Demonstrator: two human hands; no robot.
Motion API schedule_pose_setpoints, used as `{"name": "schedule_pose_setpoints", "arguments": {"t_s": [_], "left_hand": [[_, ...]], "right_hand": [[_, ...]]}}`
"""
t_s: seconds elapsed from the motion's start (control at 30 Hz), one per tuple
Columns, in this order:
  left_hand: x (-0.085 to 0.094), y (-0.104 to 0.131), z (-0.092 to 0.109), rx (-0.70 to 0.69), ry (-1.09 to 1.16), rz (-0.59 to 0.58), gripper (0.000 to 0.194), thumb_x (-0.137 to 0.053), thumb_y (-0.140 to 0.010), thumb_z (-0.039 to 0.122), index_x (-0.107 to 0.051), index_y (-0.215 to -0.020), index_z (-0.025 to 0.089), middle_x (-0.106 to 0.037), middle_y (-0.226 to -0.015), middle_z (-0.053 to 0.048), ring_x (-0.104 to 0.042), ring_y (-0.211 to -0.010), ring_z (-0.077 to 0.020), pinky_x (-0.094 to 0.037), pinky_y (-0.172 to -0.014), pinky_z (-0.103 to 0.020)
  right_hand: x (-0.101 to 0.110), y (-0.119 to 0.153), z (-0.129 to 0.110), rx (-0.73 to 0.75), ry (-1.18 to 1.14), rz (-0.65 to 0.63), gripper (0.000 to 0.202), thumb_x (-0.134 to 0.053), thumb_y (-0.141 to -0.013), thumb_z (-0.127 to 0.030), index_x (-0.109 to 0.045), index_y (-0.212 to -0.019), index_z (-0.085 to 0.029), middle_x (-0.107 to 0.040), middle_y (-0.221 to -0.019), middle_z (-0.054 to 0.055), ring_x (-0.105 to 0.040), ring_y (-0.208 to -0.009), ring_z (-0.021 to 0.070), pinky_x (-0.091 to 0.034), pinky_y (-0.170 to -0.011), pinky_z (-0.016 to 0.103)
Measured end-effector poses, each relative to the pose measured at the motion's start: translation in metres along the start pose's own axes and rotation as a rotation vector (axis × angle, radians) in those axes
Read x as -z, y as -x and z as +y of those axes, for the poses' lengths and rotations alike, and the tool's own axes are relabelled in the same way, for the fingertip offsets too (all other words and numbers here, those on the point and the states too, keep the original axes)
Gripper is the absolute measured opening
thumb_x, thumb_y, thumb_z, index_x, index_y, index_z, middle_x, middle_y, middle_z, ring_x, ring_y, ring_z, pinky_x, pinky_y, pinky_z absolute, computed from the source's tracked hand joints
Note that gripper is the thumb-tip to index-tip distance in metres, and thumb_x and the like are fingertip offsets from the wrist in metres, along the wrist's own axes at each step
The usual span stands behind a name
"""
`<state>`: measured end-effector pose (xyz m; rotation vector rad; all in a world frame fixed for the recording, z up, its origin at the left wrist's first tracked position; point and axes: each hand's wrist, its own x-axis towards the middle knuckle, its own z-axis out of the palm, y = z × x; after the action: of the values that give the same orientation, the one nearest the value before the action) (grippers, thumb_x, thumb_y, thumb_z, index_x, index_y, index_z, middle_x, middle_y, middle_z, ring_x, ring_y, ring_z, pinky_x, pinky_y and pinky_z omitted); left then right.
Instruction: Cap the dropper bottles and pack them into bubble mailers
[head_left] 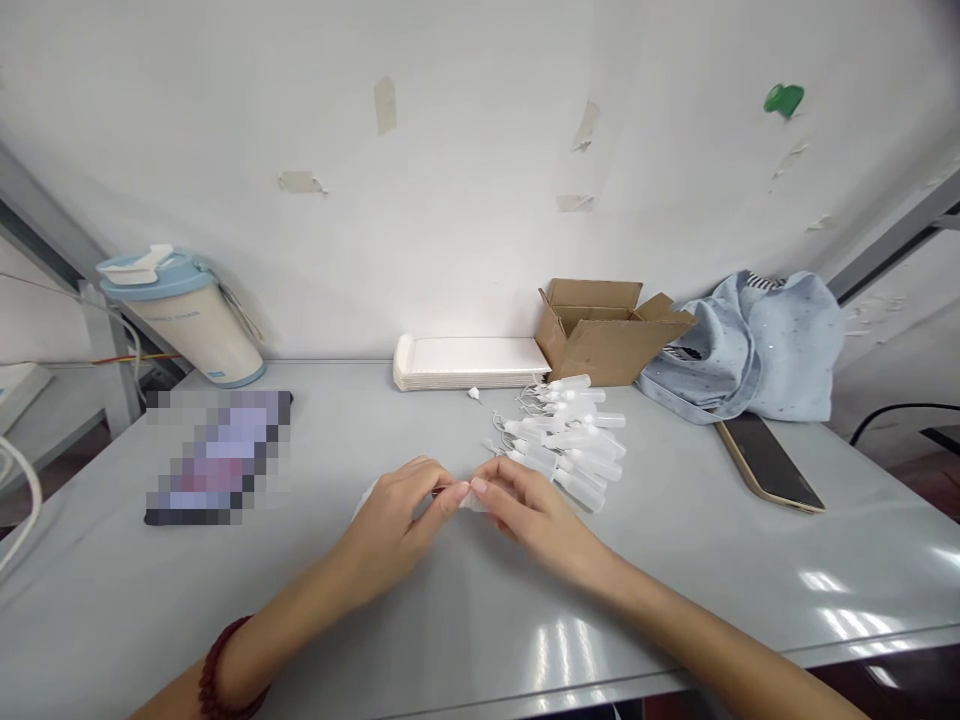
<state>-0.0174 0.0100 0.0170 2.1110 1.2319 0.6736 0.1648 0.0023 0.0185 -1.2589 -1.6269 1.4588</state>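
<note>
My left hand (409, 510) and my right hand (529, 505) meet above the middle of the table, thumbs and fingertips pinched together. Between them shows a small whitish, translucent piece (471, 502), mostly covered by the fingers, so its kind is unclear. A thin dark line also shows at the left fingertips. Part of a white thing (363, 498) peeks out behind my left hand. Just beyond my right hand lies a pile of small translucent squeeze bottles (592, 465) with thin strings at their white tops. A small white cap-like piece (474, 394) lies apart from them.
Against the wall are a stack of white padded envelopes (472, 365) and an open cardboard box (615, 345). A light blue cloth bag (780, 345) and a phone (772, 465) are at right. A tumbler (195, 320) and a blurred-out phone (217, 460) stand and lie left on the grey table (450, 640).
</note>
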Motion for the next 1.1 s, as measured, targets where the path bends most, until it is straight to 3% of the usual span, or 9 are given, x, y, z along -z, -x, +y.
{"name": "schedule_pose_setpoints", "arguments": {"t_s": [0.13,0.27,0.37,0.5,0.6,0.67,0.77,0.93,1.1], "left_hand": [[0.001,0.000,0.005,0.174,0.111,-0.034,0.041,-0.038,-0.092,0.046,-0.054,-0.066,0.018,-0.052,-0.063,0.002,-0.048,-0.061,-0.0137,-0.034,-0.052,-0.023],[-0.005,0.000,0.010,0.211,0.165,0.014,0.040,-0.039,-0.091,0.046,-0.053,-0.067,0.018,-0.051,-0.062,0.003,-0.046,-0.059,-0.0128,-0.034,-0.053,-0.023],[-0.009,0.002,0.010,0.138,0.172,0.032,0.031,-0.040,-0.092,0.040,-0.055,-0.074,0.019,-0.056,-0.068,0.002,-0.051,-0.065,-0.0139,-0.039,-0.058,-0.024],[-0.009,0.004,0.006,-0.074,0.135,0.087,0.016,-0.046,-0.091,0.030,-0.055,-0.082,0.020,-0.059,-0.078,0.000,-0.054,-0.074,-0.0150,-0.043,-0.069,-0.027],[-0.007,0.004,0.003,-0.226,0.131,0.108,0.012,-0.045,-0.091,0.025,-0.055,-0.085,0.020,-0.060,-0.082,-0.002,-0.054,-0.079,-0.0160,-0.044,-0.072,-0.028],[-0.004,0.003,0.003,-0.238,0.137,0.097,0.011,-0.046,-0.090,0.024,-0.056,-0.086,0.020,-0.061,-0.083,-0.003,-0.055,-0.080,-0.0162,-0.044,-0.072,-0.027],[-0.001,0.003,0.006,-0.131,0.148,0.051,0.013,-0.049,-0.089,0.029,-0.058,-0.087,0.020,-0.063,-0.085,-0.002,-0.056,-0.080,-0.0163,-0.044,-0.072,-0.026],[0.001,0.003,0.013,0.092,0.211,-0.101,0.032,-0.040,-0.092,0.040,-0.059,-0.077,0.019,-0.058,-0.071,0.001,-0.051,-0.067,-0.0140,-0.034,-0.050,-0.021],[0.004,-0.001,0.009,0.240,0.326,-0.111,0.042,-0.041,-0.089,0.049,-0.052,-0.063,0.017,-0.050,-0.061,0.003,-0.043,-0.057,-0.0114,-0.033,-0.052,-0.022]], "right_hand": [[-0.003,0.004,0.002,0.138,0.221,0.051,0.028,-0.043,-0.091,-0.044,-0.052,-0.088,-0.018,-0.047,-0.066,-0.002,-0.039,-0.056,0.0113,-0.029,-0.052,0.025],[-0.006,0.006,0.002,0.121,0.083,0.072,0.032,-0.039,-0.092,-0.045,-0.049,-0.079,-0.018,-0.044,-0.063,-0.002,-0.039,-0.057,0.0111,-0.032,-0.056,0.026],[-0.004,0.005,-0.001,-0.085,-0.254,0.000,0.032,-0.044,-0.089,-0.050,-0.042,-0.077,-0.021,-0.032,-0.054,-0.008,-0.025,-0.045,0.0066,-0.024,-0.046,0.021],[0.003,0.002,-0.002,-0.294,-0.622,-0.169,0.032,-0.052,-0.086,-0.047,-0.035,-0.074,-0.022,-0.023,-0.050,-0.012,-0.009,-0.043,0.0045,-0.009,-0.040,0.019],[0.006,0.000,0.000,-0.365,-0.742,-0.302,0.032,-0.052,-0.087,-0.042,-0.035,-0.070,-0.021,-0.017,-0.051,-0.012,-0.005,-0.043,0.0043,-0.005,-0.038,0.019],[0.006,0.000,0.000,-0.359,-0.747,-0.305,0.033,-0.052,-0.087,-0.041,-0.035,-0.069,-0.020,-0.017,-0.051,-0.012,-0.005,-0.043,0.0043,-0.005,-0.038,0.019],[0.003,0.002,-0.002,-0.279,-0.636,-0.178,0.032,-0.053,-0.087,-0.044,-0.035,-0.073,-0.021,-0.018,-0.051,-0.012,-0.008,-0.044,0.0050,-0.008,-0.040,0.019],[-0.003,0.006,-0.001,-0.045,-0.248,-0.020,0.027,-0.047,-0.090,-0.047,-0.039,-0.081,-0.022,-0.023,-0.051,-0.011,-0.018,-0.045,0.0066,-0.015,-0.042,0.021],[-0.001,0.005,0.005,0.269,0.314,0.093,0.019,-0.041,-0.093,-0.039,-0.045,-0.091,-0.021,-0.045,-0.060,-0.004,-0.036,-0.050,0.0103,-0.029,-0.048,0.024]]}}
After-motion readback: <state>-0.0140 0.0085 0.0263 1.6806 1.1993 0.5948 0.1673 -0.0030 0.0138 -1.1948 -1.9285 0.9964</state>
